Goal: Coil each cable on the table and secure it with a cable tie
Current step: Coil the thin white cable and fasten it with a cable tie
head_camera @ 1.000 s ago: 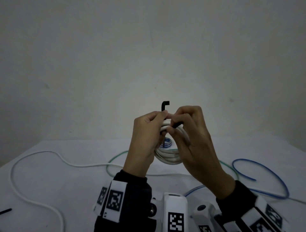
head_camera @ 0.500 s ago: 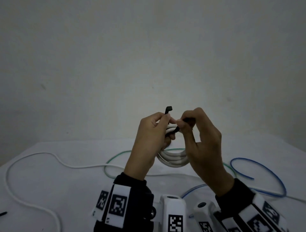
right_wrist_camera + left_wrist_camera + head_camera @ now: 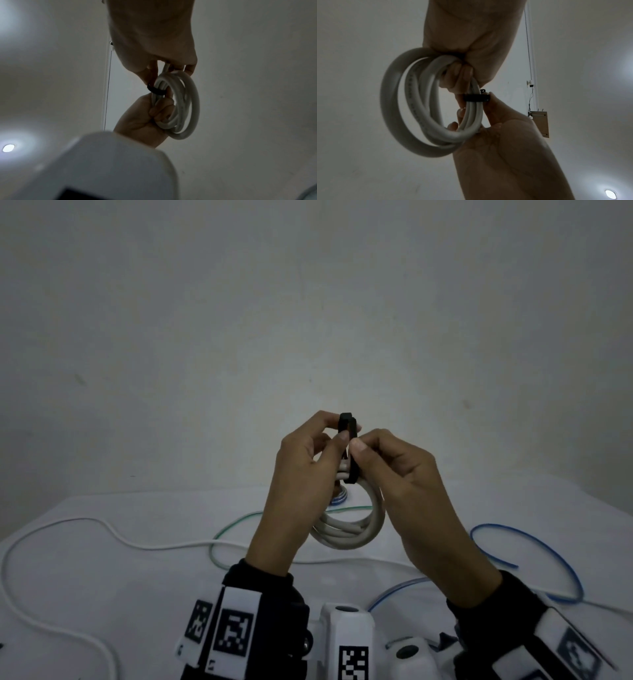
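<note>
Both hands were raised above the white table (image 3: 102, 577), working on one coiled white cable (image 3: 346, 534) held up between them. The left hand (image 3: 301, 474) had its fingers curled through the coil and gripped the bundled strands, as the right wrist view showed, while its thumb and forefinger reached up to the black cable tie (image 3: 348, 450). The right hand (image 3: 404, 481) pinched that tie between thumb and forefinger, with its other fingers curled round the strands of the coil. The tie was wrapped as a band round the gathered strands at the top of the coil, and its free end stood upright above the fingertips. In the left wrist view the band (image 3: 476, 97) sat snug across the strands. On the table behind lay a loose white cable (image 3: 68, 525) trailing to the left, a green cable (image 3: 233, 527) looping near the middle, and a blue cable (image 3: 548, 546) curving on the right. Part of a small blue-and-white coil (image 3: 339, 499) showed just behind the left hand.
</note>
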